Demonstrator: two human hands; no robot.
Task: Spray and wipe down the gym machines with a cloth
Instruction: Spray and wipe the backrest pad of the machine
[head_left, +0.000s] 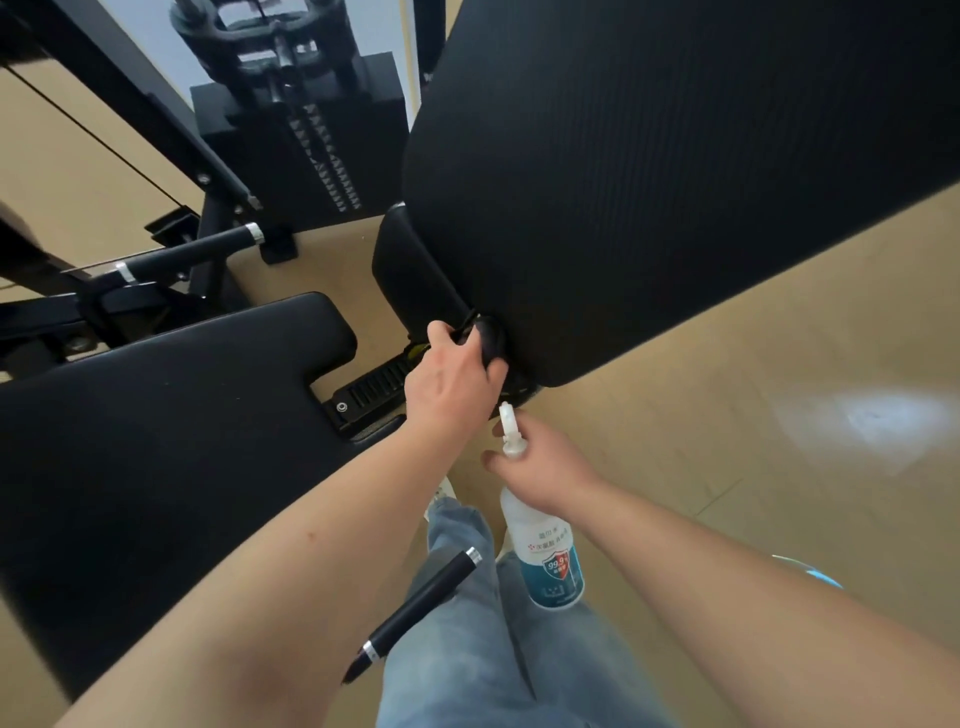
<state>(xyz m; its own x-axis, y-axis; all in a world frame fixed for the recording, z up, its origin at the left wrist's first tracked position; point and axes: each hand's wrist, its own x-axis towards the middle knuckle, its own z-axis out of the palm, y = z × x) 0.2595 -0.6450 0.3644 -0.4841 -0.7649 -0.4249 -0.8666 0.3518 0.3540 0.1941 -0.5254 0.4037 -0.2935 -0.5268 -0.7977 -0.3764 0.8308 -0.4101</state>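
My left hand (451, 382) grips a bunched dark cloth (490, 340) and presses it against the lower corner of the black ribbed back pad (649, 171) of the gym machine. My right hand (545, 462) holds the neck of a white spray bottle (548, 556) with a teal label. The bottle hangs downward, its white nozzle pointing up toward the pad's lower edge. The black seat pad (156, 415) lies to the left, under my left forearm.
A black handle with chrome ends (415, 608) juts out over my jeans-clad legs (493, 649). Another chrome-tipped handle (192, 249) and the black frame stand at the left. A weight stack (322, 150) rises behind. Tan floor (753, 415) stretches to the right.
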